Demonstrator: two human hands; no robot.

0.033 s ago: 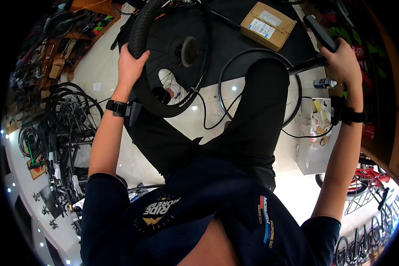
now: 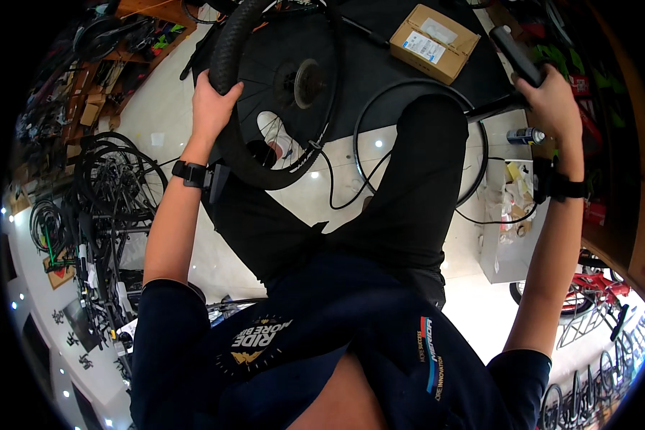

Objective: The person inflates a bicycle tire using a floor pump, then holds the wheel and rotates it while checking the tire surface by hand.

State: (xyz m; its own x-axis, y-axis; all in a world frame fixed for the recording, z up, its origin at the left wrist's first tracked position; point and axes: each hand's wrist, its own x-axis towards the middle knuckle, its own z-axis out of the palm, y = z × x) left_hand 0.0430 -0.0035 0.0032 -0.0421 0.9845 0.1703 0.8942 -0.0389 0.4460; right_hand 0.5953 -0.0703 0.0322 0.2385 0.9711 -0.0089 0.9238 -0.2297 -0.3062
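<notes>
My left hand (image 2: pixel 213 105) is wrapped round the knobbly black tyre of a bicycle wheel (image 2: pixel 224 61), thumb over its tread. The wheel stands upright between my legs, its cassette (image 2: pixel 312 84) facing right. A black hose (image 2: pixel 330 179) runs from the wheel's rim, near the valve, and passes behind my right leg. Out to the right, my right hand (image 2: pixel 555 104) is closed on the black handle of a floor pump (image 2: pixel 517 56). Part of a black shaft (image 2: pixel 496 107) shows below that handle; the pump's lower part is hidden.
A cardboard box (image 2: pixel 435 44) lies on the black mat (image 2: pixel 369 61) ahead. A thin black hoop (image 2: pixel 357 136) rests on the floor behind my right knee. Near my right forearm are a spray can (image 2: pixel 525 135) and a litter bin (image 2: pixel 499 261). Several wheels (image 2: pixel 115 175) crowd the left.
My right hand and the pump handle have shifted very slightly. My left hand and the wheel look unmoved.
</notes>
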